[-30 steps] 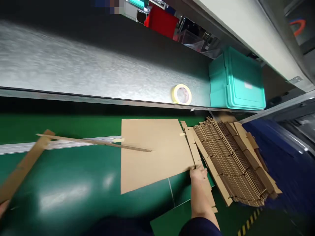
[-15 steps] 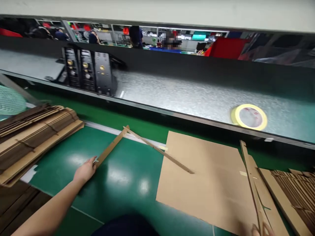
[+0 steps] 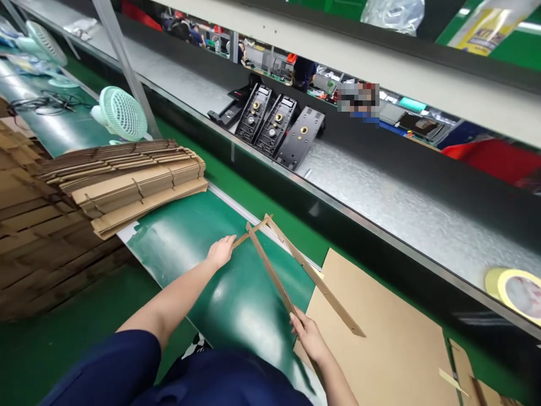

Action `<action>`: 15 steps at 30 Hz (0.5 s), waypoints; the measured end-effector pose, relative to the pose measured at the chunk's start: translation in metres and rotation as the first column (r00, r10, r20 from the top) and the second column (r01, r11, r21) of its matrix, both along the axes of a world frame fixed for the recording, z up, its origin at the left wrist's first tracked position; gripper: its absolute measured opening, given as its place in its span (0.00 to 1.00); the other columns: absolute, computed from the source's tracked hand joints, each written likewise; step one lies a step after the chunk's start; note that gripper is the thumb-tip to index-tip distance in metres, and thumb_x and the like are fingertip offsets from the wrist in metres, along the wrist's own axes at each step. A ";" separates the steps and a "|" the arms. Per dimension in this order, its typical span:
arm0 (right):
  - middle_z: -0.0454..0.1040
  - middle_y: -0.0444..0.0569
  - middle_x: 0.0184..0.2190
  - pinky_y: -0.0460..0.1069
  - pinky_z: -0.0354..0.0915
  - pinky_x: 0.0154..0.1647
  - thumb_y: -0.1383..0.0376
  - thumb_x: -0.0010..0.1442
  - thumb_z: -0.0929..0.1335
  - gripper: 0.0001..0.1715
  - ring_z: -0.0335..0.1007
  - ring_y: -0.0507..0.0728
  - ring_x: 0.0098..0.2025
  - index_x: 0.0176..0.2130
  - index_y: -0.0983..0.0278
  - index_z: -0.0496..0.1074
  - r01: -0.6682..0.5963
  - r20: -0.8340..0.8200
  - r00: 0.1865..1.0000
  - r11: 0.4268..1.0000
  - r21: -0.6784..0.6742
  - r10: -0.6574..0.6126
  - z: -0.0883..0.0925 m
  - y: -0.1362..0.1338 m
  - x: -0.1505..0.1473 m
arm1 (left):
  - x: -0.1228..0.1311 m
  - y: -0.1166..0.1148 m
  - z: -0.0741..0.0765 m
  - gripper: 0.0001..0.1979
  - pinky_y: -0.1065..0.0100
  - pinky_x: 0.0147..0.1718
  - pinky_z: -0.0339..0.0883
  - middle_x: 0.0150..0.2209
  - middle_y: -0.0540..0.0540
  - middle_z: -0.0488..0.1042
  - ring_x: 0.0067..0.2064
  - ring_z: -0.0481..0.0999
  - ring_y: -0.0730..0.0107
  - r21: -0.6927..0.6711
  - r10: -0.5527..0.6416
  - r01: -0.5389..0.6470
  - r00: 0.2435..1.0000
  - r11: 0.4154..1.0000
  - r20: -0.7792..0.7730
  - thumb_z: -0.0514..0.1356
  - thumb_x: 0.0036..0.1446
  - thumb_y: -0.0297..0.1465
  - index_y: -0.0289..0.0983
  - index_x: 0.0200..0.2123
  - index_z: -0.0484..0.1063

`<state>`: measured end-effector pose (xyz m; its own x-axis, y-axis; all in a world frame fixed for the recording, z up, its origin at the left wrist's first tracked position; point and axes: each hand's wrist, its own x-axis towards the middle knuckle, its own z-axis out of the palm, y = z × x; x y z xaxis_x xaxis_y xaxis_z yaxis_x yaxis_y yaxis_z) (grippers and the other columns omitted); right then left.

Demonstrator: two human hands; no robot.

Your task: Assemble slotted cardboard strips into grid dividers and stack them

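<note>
My left hand (image 3: 222, 251) grips one cardboard strip (image 3: 242, 239) near its lower end, above the green table. A second cardboard strip (image 3: 316, 277) crosses it at the far end and reaches right, over a flat cardboard sheet (image 3: 380, 327). My right hand (image 3: 307, 334) is closed round a third cardboard strip (image 3: 273, 276). The far tip of this third strip meets or overlaps the left-hand strip; whether the two are joined I cannot tell.
Stacked folded cardboard (image 3: 143, 186) lies at the left, near a mint-green fan (image 3: 122, 113). Beyond the table runs a metal conveyor (image 3: 380, 197) with black plastic parts (image 3: 274, 124) and a yellow tape roll (image 3: 515, 290). More cardboard strips (image 3: 465, 361) lie at the right.
My right hand has come in from the far right, bringing a cardboard strip over to the crossed strips. The view has turned left. My left hand still holds its strip.
</note>
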<state>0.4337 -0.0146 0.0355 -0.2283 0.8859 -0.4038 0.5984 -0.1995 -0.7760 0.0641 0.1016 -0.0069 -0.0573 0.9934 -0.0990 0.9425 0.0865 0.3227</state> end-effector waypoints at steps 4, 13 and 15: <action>0.76 0.51 0.38 0.52 0.71 0.36 0.41 0.60 0.59 0.39 0.71 0.57 0.35 0.58 0.62 0.67 -0.072 0.050 0.996 0.993 -0.090 0.077 0.000 0.021 0.006 | 0.008 0.019 0.000 0.34 0.64 0.51 0.64 0.55 0.42 0.68 0.54 0.69 0.63 0.024 -0.022 0.021 0.999 0.999 0.032 0.51 0.57 0.22 0.43 0.65 0.48; 0.73 0.49 0.51 0.55 0.64 0.55 0.45 0.62 0.57 0.33 0.69 0.60 0.52 0.59 0.58 0.67 -0.212 0.278 0.939 0.977 0.004 0.203 -0.016 0.054 0.025 | 0.020 0.039 0.003 0.47 0.66 0.45 0.66 0.47 0.43 0.69 0.51 0.70 0.63 -0.054 -0.098 0.095 0.993 0.994 -0.068 0.54 0.50 0.17 0.49 0.67 0.35; 0.73 0.50 0.50 0.54 0.63 0.56 0.48 0.64 0.57 0.30 0.69 0.60 0.52 0.56 0.57 0.69 -0.262 0.412 0.883 0.965 0.033 0.225 -0.021 0.057 0.023 | 0.021 0.038 0.003 0.46 0.66 0.45 0.66 0.47 0.43 0.68 0.51 0.69 0.62 -0.091 -0.117 0.109 0.989 0.990 -0.088 0.52 0.52 0.17 0.49 0.68 0.34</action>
<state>0.4566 0.0423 0.0142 -0.2759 0.8584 -0.4325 0.8830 0.0487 -0.4668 0.0849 0.1394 -0.0041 0.0419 0.9822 -0.1833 0.9735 0.0011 0.2288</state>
